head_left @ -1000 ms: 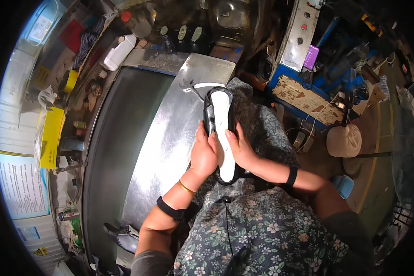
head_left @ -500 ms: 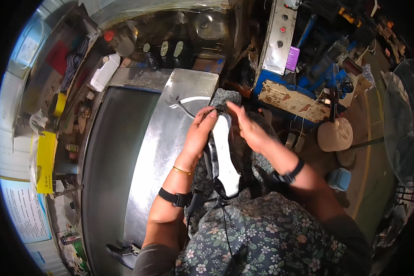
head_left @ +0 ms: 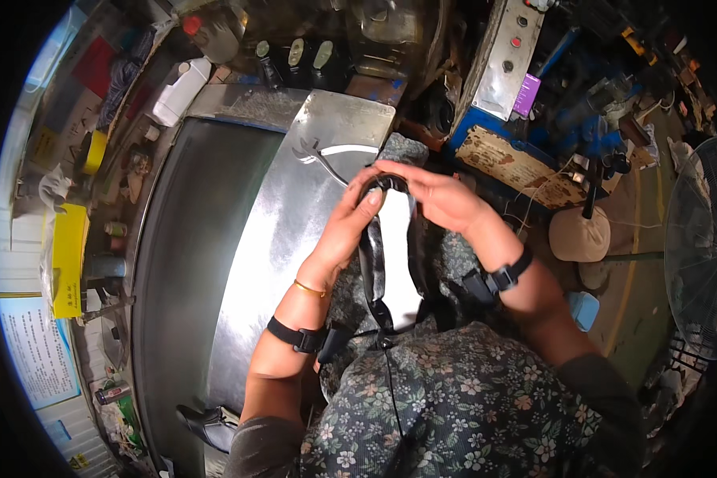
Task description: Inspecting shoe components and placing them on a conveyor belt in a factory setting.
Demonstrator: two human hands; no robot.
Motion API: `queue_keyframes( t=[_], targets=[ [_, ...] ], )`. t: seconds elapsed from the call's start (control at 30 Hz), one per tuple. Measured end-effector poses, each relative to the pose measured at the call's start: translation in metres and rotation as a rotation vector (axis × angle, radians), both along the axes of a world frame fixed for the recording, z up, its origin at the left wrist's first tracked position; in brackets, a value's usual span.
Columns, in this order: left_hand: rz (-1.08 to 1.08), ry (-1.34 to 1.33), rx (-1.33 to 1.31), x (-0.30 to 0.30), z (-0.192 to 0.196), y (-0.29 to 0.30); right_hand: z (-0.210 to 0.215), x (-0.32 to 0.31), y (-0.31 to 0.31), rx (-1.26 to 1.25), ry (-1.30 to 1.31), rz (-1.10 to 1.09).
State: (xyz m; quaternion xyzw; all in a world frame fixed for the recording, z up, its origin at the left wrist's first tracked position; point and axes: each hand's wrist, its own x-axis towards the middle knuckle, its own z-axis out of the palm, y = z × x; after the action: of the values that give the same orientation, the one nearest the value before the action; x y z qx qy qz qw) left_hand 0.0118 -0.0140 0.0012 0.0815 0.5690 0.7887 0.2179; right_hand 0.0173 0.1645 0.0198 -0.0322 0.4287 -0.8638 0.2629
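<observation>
The left hand (head_left: 346, 229) pinched the shoe (head_left: 398, 251), its length toward six o'clock; the right hand's (head_left: 448, 201) grip I couldn't tell.

Downward head-worn fisheye view

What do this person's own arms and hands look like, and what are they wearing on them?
Both the left hand and the right hand are human, without gloves. A thin gold-coloured bracelet circles the left wrist. Each forearm wears a wide black strap with a dark buckle. Dark grey sleeves cover the upper arms.
</observation>
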Motion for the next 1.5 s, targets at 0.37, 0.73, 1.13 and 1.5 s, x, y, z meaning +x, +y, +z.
queue_keyframes(
  t=[0.37,0.73,1.13,1.5],
  targets=[
    [-0.143,0.062,-0.219,-0.007,0.009,-0.014,-0.028,0.017,-0.003,0.354,0.477,-0.105],
    [-0.473,0.929,-0.256,0.072,0.082,0.048,0.036,0.066,0.128,0.25,-0.047,0.103],
    [0.309,0.269,-0.385,0.025,0.021,-0.03,-0.04,0.119,0.146,-0.13,-0.307,-0.653],
    [0.744,-0.226,-0.781,0.176,0.0,-0.156,-0.132,-0.311,0.027,1.11,0.293,-0.558]
  ],
)
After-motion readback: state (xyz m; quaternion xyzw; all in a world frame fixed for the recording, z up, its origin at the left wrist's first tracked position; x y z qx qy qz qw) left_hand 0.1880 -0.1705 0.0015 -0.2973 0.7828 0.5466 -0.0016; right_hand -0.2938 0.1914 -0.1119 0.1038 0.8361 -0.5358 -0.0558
